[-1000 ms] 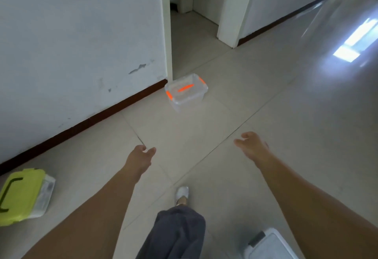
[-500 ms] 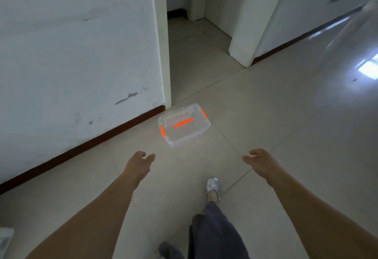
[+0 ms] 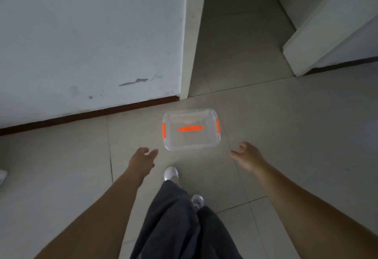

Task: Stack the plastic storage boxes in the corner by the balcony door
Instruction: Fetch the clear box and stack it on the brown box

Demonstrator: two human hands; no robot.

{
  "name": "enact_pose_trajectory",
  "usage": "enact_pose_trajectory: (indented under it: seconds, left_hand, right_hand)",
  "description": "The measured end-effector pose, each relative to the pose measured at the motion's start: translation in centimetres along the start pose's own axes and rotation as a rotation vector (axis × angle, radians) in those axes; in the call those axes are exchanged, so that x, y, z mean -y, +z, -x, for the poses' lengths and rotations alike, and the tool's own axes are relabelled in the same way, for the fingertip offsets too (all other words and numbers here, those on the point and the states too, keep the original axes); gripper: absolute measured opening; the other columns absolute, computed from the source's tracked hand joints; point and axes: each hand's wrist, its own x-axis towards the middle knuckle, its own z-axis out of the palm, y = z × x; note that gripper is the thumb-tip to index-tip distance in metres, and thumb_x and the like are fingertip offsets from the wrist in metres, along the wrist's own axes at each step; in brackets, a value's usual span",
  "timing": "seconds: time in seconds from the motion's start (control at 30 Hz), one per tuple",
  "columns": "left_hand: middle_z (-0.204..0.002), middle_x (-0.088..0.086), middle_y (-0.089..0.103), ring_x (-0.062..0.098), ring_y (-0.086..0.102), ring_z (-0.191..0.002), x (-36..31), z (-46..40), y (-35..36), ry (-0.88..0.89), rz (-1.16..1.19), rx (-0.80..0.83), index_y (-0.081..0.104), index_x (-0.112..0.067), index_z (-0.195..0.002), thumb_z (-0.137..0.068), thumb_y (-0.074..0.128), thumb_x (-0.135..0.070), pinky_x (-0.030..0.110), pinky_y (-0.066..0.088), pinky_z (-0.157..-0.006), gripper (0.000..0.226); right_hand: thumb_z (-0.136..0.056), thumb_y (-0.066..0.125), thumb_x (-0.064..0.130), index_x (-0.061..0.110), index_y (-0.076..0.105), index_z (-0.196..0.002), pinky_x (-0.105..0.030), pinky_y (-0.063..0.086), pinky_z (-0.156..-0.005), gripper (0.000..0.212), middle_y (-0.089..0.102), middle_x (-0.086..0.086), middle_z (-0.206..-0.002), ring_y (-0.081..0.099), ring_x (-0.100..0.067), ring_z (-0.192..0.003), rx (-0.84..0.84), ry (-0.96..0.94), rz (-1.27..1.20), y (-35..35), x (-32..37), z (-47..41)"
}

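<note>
Clear plastic box [image 3: 191, 129] with orange clips sits on floor tiles [image 3: 286, 136] near wall corner, long axis left-right. Left hand [image 3: 142, 161] empty, fingers loose, just short of near-left corner. Right hand [image 3: 246, 156] empty, fingers loosely curled, slightly farther off. Box ahead, between both.

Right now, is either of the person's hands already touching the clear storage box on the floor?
No, the left hand and right hand both hang open short of the clear box, with bare floor showing between.
</note>
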Motion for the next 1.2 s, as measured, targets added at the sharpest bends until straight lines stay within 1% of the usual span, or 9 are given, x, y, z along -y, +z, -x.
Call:
enact_pose_trajectory:
  seconds: [0.07, 0.17, 0.37, 0.6, 0.77, 0.9, 1.03, 1.1, 1.2]
  left_hand:
    - [-0.122, 0.020, 0.057, 0.026, 0.057, -0.090, -1.0, -1.9, 0.8, -0.030, 0.009, -0.019, 0.041, -0.005, -0.138, -0.094, 0.051, -0.028, 0.027, 0.044, -0.060, 0.051]
    - [-0.118, 0.019, 0.057, 0.025, 0.057, -0.089, -2.6, -5.2, 1.8, -0.068, 0.018, -0.031, 0.041, -0.005, -0.138, -0.094, 0.052, -0.028, 0.026, 0.043, -0.060, 0.051]
    - [-0.127, 0.020, 0.057, 0.025, 0.058, -0.087, -6.1, -12.0, 4.0, -0.148, -0.018, -0.005, 0.041, -0.005, -0.139, -0.093, 0.053, -0.028, 0.038, 0.047, -0.091, 0.053]
    - [-0.123, 0.016, 0.059, 0.035, 0.059, -0.114, -8.4, -21.5, 8.7, -0.172, -0.035, -0.002, 0.044, -0.009, -0.136, -0.090, 0.055, -0.030, 0.045, 0.046, -0.101, 0.053]
    - [-0.128, 0.021, 0.057, 0.037, 0.056, -0.119, -5.9, -30.0, 12.7, -0.230, -0.031, -0.055, 0.044, -0.007, -0.135, -0.085, 0.063, -0.025, 0.048, 0.046, -0.101, 0.057]
    - [-0.136, 0.023, 0.048, 0.039, 0.051, -0.123, -2.4, -35.9, 15.0, -0.218, -0.142, -0.186, 0.039, -0.004, -0.140, -0.077, 0.074, -0.027, 0.046, 0.042, -0.104, 0.075]
    - [-0.147, 0.023, 0.032, 0.042, 0.038, -0.133, 1.5, -41.6, 16.5, -0.281, -0.192, -0.331, 0.025, -0.007, -0.147, -0.073, 0.077, -0.036, 0.050, 0.034, -0.108, 0.095]
    - [-0.147, 0.021, 0.035, 0.040, 0.039, -0.134, 3.5, -43.8, 17.0, -0.284, -0.166, -0.299, 0.023, -0.007, -0.148, -0.072, 0.076, -0.038, 0.048, 0.034, -0.109, 0.098]
    - [-0.135, 0.015, 0.051, 0.035, 0.051, -0.122, 5.4, -45.5, 17.6, -0.257, -0.042, -0.251, 0.037, -0.007, -0.139, -0.073, 0.077, -0.034, 0.039, 0.043, -0.094, 0.082]
  right_hand:
    - [-0.088, 0.059, 0.031, 0.006, 0.047, -0.134, -0.028, 0.039, -0.100, 0.054, 0.055, -0.013, -0.137, 0.052, -0.027, -0.125, 0.034, -0.035, 0.075, 0.1, 1.1, -2.5]
    - [-0.089, 0.058, 0.032, 0.008, 0.047, -0.135, -0.028, 0.040, -0.098, 0.053, 0.056, -0.012, -0.135, 0.053, -0.027, -0.124, 0.077, -0.053, 0.154, 0.0, 2.2, -5.9]
    - [-0.090, 0.056, 0.032, 0.010, 0.044, -0.137, -0.030, 0.040, -0.098, 0.053, 0.054, -0.009, -0.137, 0.052, -0.026, -0.125, 0.177, -0.023, 0.190, -0.1, 3.3, -12.7]
    - [-0.092, 0.048, 0.014, 0.012, 0.048, -0.133, -0.027, 0.042, -0.090, 0.042, 0.058, -0.011, -0.133, 0.055, -0.027, -0.120, 0.162, 0.026, 0.228, 2.2, 4.0, -22.9]
    - [-0.090, 0.052, 0.013, 0.011, 0.047, -0.135, -0.019, 0.035, -0.079, 0.046, 0.056, -0.011, -0.135, 0.057, -0.026, -0.119, 0.150, 0.052, 0.158, 6.8, 4.2, -32.1]
    - [-0.085, 0.060, 0.018, 0.007, 0.050, -0.129, -0.024, 0.041, -0.081, 0.047, 0.060, -0.016, -0.127, 0.058, -0.030, -0.114, 0.100, 0.169, 0.152, 9.2, 2.1, -39.6]
    - [-0.077, 0.073, 0.033, 0.007, 0.035, -0.141, -0.033, 0.044, -0.094, 0.079, 0.048, -0.017, -0.140, 0.052, -0.033, -0.123, 0.051, 0.291, -0.010, 12.2, -0.8, -45.8]
    - [-0.074, 0.074, 0.041, 0.008, 0.028, -0.145, -0.038, 0.042, -0.099, 0.092, 0.040, -0.017, -0.147, 0.047, -0.036, -0.128, 0.047, 0.341, -0.049, 13.5, -2.1, -47.8]
    - [-0.075, 0.072, 0.044, 0.006, 0.035, -0.142, -0.033, 0.047, -0.086, 0.085, 0.048, -0.017, -0.140, 0.057, -0.034, -0.114, 0.131, 0.400, -0.147, 14.6, -3.7, -49.5]
